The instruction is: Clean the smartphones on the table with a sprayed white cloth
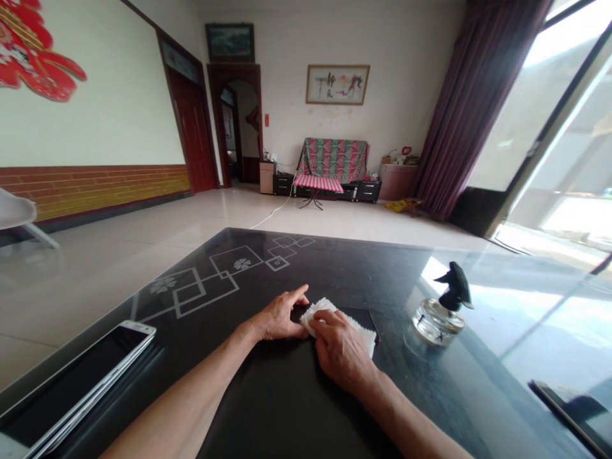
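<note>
**Glossy black bench [335, 268]**

We see stacked phones [81, 389] by its left edge and a pale pattern [242, 263] of squares and flowers near its far left corner. Farther from that edge are a partly covered dark slab [366, 315], a spray bottle [447, 307] and a dark phone [574, 414].

"Where are the hands?"
"The right hand [343, 349] holds a crumpled white wipe [366, 338] against a dark flat object [367, 315] on the glossy black table [268, 395]. The left hand [280, 317] is at the object's left end, thumb and fingers spread."
"And around them?"
"A clear spray bottle [438, 323] with a black top stands to the right, and stacked phones [81, 382] lie on the left, well apart from the hands."
</note>
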Motion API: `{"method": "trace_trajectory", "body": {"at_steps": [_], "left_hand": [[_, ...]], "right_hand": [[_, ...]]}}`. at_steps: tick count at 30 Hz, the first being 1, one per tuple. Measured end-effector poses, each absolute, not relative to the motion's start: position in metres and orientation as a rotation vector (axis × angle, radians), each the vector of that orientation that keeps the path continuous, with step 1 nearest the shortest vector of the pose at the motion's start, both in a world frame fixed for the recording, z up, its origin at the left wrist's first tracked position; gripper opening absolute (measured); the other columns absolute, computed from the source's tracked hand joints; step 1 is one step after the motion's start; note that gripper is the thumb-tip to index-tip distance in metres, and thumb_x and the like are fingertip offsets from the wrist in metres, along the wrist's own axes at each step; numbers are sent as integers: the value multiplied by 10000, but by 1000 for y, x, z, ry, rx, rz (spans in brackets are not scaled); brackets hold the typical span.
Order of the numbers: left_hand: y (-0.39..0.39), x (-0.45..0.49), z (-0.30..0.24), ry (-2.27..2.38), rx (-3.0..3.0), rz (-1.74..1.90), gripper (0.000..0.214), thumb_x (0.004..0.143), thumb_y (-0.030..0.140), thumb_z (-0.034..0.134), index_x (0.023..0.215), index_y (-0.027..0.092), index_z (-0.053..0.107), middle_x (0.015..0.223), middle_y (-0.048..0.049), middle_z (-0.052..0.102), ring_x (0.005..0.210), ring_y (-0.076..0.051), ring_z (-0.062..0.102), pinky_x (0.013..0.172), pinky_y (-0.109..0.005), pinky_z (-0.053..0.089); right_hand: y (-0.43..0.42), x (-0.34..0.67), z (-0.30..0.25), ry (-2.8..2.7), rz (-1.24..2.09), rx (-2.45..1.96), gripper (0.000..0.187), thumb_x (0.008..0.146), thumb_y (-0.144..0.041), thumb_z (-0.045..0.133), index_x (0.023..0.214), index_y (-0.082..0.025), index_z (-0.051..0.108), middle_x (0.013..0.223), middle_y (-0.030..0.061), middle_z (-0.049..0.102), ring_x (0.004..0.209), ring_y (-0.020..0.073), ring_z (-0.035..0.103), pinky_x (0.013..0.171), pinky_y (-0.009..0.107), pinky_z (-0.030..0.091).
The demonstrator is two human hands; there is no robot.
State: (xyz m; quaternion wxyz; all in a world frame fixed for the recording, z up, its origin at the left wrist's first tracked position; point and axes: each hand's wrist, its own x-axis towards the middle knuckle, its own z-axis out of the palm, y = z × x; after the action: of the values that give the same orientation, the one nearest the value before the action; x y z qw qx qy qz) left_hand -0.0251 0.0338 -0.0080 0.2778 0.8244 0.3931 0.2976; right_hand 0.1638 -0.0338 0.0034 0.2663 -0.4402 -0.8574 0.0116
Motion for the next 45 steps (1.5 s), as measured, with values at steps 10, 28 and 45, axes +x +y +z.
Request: {"method": "trace_trajectory", "body": {"at_steps": [10,28,45], "left_hand": [[33,-26,-5,1056,2150,769,974,567,281,802,1423,229,341,1205,-73,585,1113,-252,527,924,-394,443],[36,-32,-7,1001,2212,755,939,614,294,790,1431,258,329,1205,-63,579,1102,-240,533,927,-397,447],[36,-30,-2,1009,2150,696,929,589,227,779,1419,230,361,1227,-87,570,1138,-249,519,944,-402,426]], "right_hand": [[-36,197,3,-2347,65,-1127,371,795,-67,480,1058,-256,662,1102,19,645,962,209,538,872,356,412],[-32,228,-4,-2129,-103,-1348,243,794,-80,495,838,-210,696,974,31,686,859,191,573,836,322,418],[-40,210,5,-2294,8,-1208,370,815,-66,451,1095,-208,646,1125,46,647,956,207,541,872,341,439]]}}
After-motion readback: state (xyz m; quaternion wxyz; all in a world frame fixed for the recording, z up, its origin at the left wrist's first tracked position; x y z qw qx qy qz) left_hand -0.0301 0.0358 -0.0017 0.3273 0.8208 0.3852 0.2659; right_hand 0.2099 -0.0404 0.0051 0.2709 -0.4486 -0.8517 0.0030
